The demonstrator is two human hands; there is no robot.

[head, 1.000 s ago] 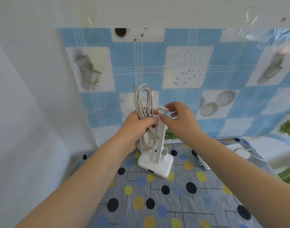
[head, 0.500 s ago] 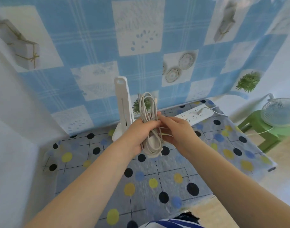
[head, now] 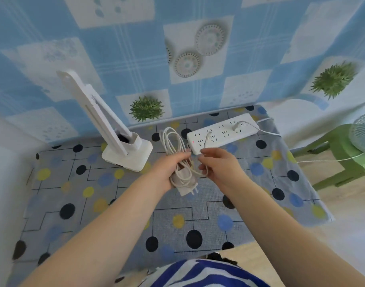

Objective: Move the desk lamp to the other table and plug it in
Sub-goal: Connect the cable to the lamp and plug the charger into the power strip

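Note:
A white desk lamp (head: 115, 129) stands folded on the dotted tablecloth (head: 107, 206) at the back left, free of both hands. My left hand (head: 169, 170) grips a coiled white cable (head: 173, 146) together with its white plug adapter (head: 185, 183), prongs pointing down right. My right hand (head: 219, 164) pinches a loose strand of that cable; its small end connector (head: 208, 135) sticks up over the white power strip (head: 223, 133), which lies at the back right with a red light lit.
Another white plug (head: 237, 126) and cord sit in the power strip's far end. A green stool (head: 343, 154) with a small fan (head: 363, 135) stands right of the table. A blue patterned cloth (head: 136, 48) hangs behind; a white wall is on the left.
The view has tilted down and right. My right hand has pulled one strand out of the coil, freeing the small connector end. The lamp stays put.

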